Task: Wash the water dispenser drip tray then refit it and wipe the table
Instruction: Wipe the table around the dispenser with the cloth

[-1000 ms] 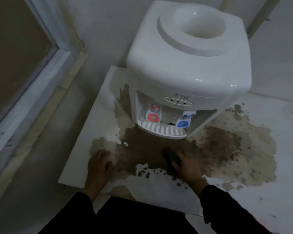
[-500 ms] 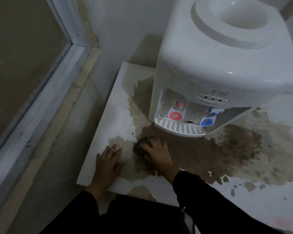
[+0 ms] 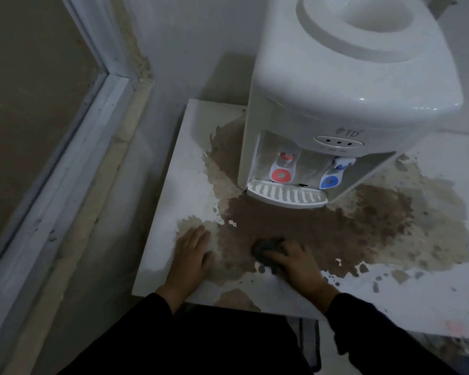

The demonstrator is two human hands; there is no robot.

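Pressing down on a dark cloth [image 3: 268,249], the right hand [image 3: 295,262] is seen at the near edge of the brown stain [image 3: 336,228] on the white desk [image 3: 171,185]; its fingers are curled over the wad, which is bunched beneath and ahead of them, so it is held closed on the cloth. The left hand [image 3: 192,255] is laid flat and open on the desk, gripping nothing, just left of the stain's margin, apparently as a brace. From the right hand, most of the stain is spread away to the right and toward the water dispenser [image 3: 349,85], its long axis running roughly left to right across the desk; the right hand is judged the nearer and the only one equipped for the next stroke, which would likely be carried rightward. The drip tray [image 3: 286,196] is seated at the dispenser's base under the red tap [image 3: 280,173] and blue tap [image 3: 329,181], so refitting appears done. How much of the mark is wet rather than worn surface cannot be told in the dim light, and the desk's right side is cut off.
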